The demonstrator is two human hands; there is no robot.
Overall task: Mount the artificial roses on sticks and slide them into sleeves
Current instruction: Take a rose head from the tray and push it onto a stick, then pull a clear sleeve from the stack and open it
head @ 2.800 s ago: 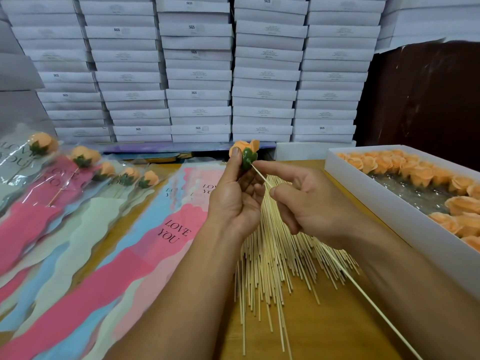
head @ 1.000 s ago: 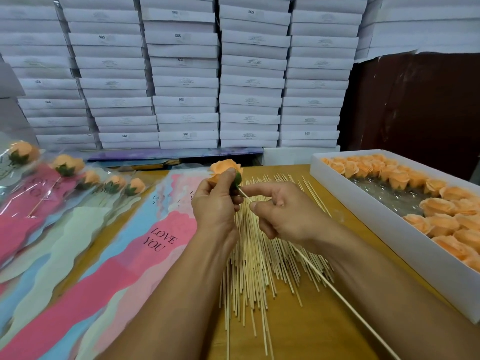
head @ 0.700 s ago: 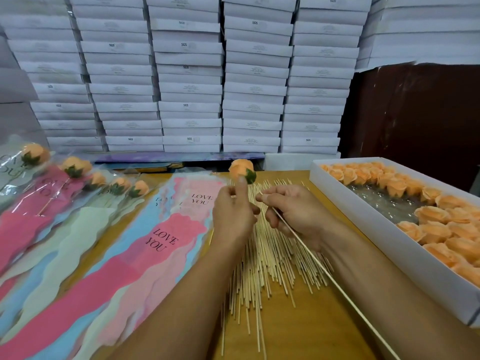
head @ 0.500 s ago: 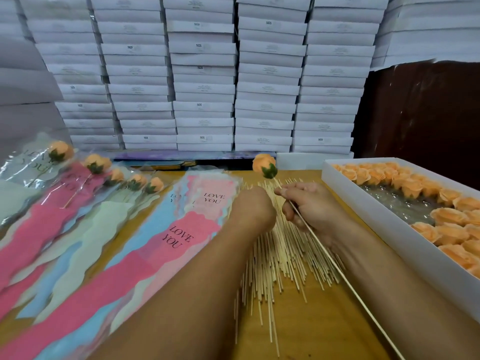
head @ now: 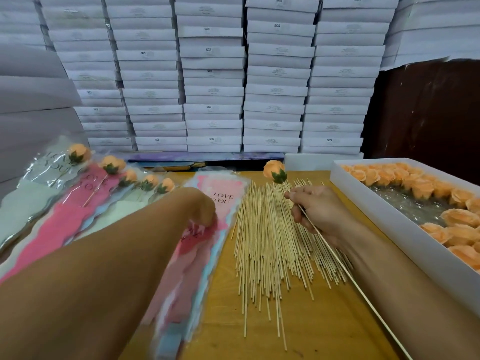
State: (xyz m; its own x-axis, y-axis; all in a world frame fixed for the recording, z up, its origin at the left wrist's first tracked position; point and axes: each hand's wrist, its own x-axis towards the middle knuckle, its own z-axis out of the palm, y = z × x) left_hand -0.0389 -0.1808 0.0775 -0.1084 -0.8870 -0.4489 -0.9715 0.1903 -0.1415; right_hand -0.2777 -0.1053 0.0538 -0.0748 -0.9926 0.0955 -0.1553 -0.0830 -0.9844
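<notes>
An orange rose (head: 274, 170) with a green base sits on the tip of a thin stick (head: 345, 268). My right hand (head: 318, 211) pinches that stick just below the flower and holds it slanted above the pile of loose sticks (head: 267, 242). My left hand (head: 204, 213), blurred, lies knuckles up on the stack of "LOVE YOU" sleeves (head: 224, 188). Its curled fingers grip the top pink sleeve (head: 194, 248), which is blurred too. The fingertips are hidden under the hand.
A white box (head: 389, 224) of loose orange roses runs along the right. Several sleeved roses (head: 111, 165) lie fanned out at the left. Stacked white cartons (head: 213, 74) wall off the back. The wooden table (head: 311, 328) shows near the front.
My left hand let go of the rose and moved left and down onto the sleeve stack. The right hand kept the stick, the rose now mounted on its tip.
</notes>
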